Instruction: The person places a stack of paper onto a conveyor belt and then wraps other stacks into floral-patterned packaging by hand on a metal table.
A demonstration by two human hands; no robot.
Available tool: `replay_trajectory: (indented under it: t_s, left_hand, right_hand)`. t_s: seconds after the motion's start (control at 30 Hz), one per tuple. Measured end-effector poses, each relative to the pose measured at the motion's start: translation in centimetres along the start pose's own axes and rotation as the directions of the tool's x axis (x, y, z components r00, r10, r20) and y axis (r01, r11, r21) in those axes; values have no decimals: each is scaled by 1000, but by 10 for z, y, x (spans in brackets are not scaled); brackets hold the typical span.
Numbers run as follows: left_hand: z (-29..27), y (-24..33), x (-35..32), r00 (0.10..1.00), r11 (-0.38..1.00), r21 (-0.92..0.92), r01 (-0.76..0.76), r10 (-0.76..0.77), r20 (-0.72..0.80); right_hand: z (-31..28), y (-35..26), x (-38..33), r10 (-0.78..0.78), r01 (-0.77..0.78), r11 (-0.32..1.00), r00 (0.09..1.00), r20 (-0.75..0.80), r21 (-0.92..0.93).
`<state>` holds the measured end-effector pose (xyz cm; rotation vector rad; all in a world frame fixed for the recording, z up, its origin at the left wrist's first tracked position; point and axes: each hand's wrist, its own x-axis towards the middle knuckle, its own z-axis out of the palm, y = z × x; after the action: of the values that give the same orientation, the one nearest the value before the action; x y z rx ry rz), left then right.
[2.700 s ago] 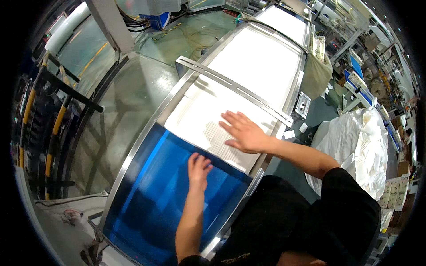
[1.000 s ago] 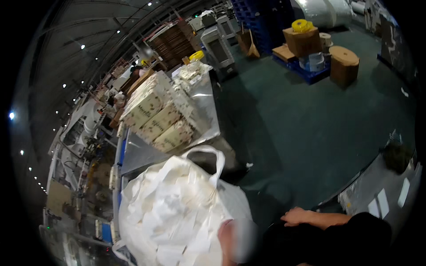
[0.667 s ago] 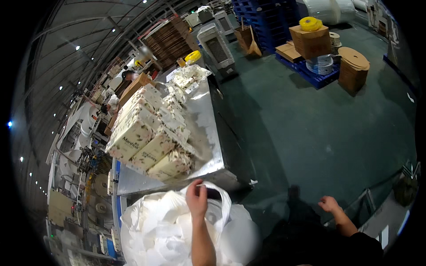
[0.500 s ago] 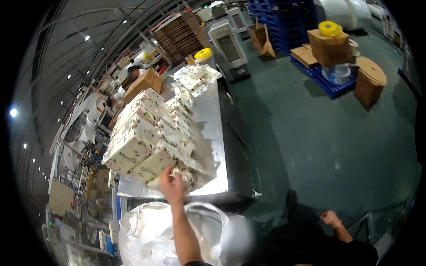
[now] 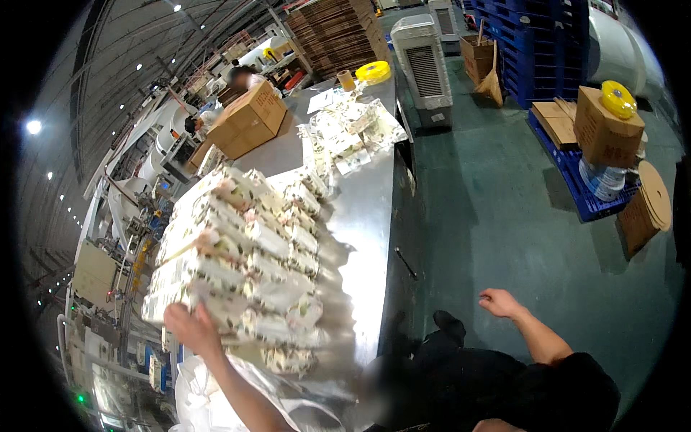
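Observation:
Soft cream packs point(image 5: 237, 245) with a floral print, wrapped in film, stand in rows stacked at the left side of the metal table point(image 5: 371, 237). My left hand point(image 5: 193, 327) is at the near left corner of the stack, against the end of a pack. Its thumb and fingers are apart, though the pack partly hides the fingertips. To the right, away from the table, my right hand point(image 5: 500, 302) hangs over the floor, fingers curled with nothing visible in them. Below my left forearm is a large white plastic bag point(image 5: 205, 403) with white material inside.
Loose floral film point(image 5: 353, 129) lies farther along the table, near a brown carton point(image 5: 248, 119) and a yellow tape roll point(image 5: 373, 71). A grey air cooler point(image 5: 423, 72) stands beyond the table. On the right, a blue pallet point(image 5: 594, 205) bears cartons. Machinery lines the left.
My left hand has moved left and down along the stack's near end. My right hand has moved up and left. The view has shifted, bringing the table closer.

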<state>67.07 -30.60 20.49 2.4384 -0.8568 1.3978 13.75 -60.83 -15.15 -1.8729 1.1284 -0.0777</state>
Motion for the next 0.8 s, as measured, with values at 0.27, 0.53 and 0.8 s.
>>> replay_trajectory:
  t_s: [0.27, 0.53, 0.8]
  left_hand:
    - [22, 37, -5, 978, 979, 56, 195, -198, 58]
    - [-1, 98, 35, 962, 966, 195, 167, -117, -245]
    - [97, 426, 104, 695, 977, 134, 164, -211, 687]
  right_hand:
    - [-24, -86, 183, -194, 238, 970, 879, 434, -49]
    - [-49, -228, 385, -604, 655, 741, 556, 571, 146]
    - [-84, -329, 462, -388, -209, 887, 147, 910, 412]
